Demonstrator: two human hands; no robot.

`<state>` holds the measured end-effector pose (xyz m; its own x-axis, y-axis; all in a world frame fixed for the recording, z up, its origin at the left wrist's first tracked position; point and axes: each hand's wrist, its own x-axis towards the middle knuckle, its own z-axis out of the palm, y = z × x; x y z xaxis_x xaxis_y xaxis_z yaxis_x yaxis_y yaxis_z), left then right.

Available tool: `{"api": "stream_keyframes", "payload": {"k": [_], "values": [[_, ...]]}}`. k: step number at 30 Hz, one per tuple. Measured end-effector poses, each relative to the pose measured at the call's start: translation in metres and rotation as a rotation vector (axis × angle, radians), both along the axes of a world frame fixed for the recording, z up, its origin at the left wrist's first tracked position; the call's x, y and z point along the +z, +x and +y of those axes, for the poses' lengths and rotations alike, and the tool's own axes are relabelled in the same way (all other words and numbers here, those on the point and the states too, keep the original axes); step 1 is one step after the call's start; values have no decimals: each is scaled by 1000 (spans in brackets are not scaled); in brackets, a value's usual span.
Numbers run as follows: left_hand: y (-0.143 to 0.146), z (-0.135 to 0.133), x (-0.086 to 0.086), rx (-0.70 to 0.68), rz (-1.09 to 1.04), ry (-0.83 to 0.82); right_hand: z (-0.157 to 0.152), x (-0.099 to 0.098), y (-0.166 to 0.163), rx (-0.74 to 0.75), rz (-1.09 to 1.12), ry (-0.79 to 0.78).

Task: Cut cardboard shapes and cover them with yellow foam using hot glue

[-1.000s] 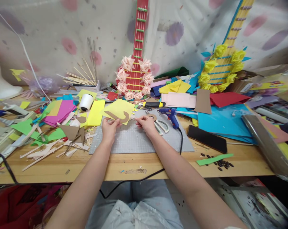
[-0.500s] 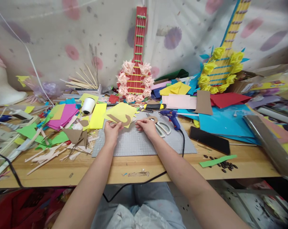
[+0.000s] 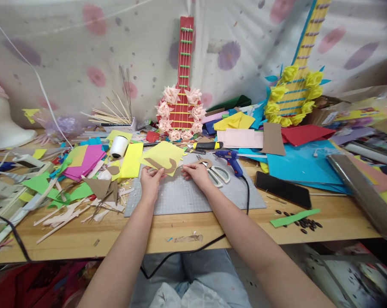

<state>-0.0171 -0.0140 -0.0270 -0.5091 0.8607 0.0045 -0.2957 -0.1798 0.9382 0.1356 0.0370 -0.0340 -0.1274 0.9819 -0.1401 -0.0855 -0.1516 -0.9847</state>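
Observation:
My left hand (image 3: 150,185) pinches the lower edge of a yellow craft sheet (image 3: 163,152), raised above a grey cutting mat (image 3: 171,203). A curved brown strip (image 3: 171,167) lies against that sheet near my left fingers. To the right of the sheet, my right hand (image 3: 196,176) has its fingertips pressed together. Something thin seems to poke out toward the sheet, too small to name. Beside my right hand rest white-handled scissors (image 3: 221,176) and a brown ring-shaped piece (image 3: 205,162). A blue glue gun (image 3: 230,160) lies at the mat's right side.
A red paper guitar (image 3: 184,85) and a yellow one (image 3: 296,90) stand at the back. Paper scraps (image 3: 65,209) cover the left side. A phone (image 3: 282,189), black beads (image 3: 305,223) and blue sheets (image 3: 304,167) lie right. The glue gun's cord (image 3: 193,250) crosses the front edge.
The view has tilted slightly upward, so the table sits a little lower in the picture. Both hands keep nearly the same place and grip.

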Motion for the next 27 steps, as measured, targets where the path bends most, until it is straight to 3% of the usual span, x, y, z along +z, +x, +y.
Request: {"api": "stream_keyframes", "payload": {"k": [7, 11, 13, 17, 20, 23, 27], "values": [[1, 1, 1, 12, 19, -23, -7, -1, -2, 70, -264, 114], [2, 0, 1, 37, 10, -21, -6, 11, 5, 84, -407, 224], [2, 0, 1, 43, 7, -14, -4, 22, 16, 68, -562, 292], [3, 0, 3, 56, 14, -17, 2, 38, 44, -147, -1021, 460], [2, 0, 4, 72, 17, -14, 8, 32, 54, -101, -1244, 488], [1, 1, 5, 89, 14, -5, 15, 22, 54, -3, -1261, 472], [-1, 3, 4, 91, 6, -8, 20, 21, 53, -108, -1149, 509]]}}
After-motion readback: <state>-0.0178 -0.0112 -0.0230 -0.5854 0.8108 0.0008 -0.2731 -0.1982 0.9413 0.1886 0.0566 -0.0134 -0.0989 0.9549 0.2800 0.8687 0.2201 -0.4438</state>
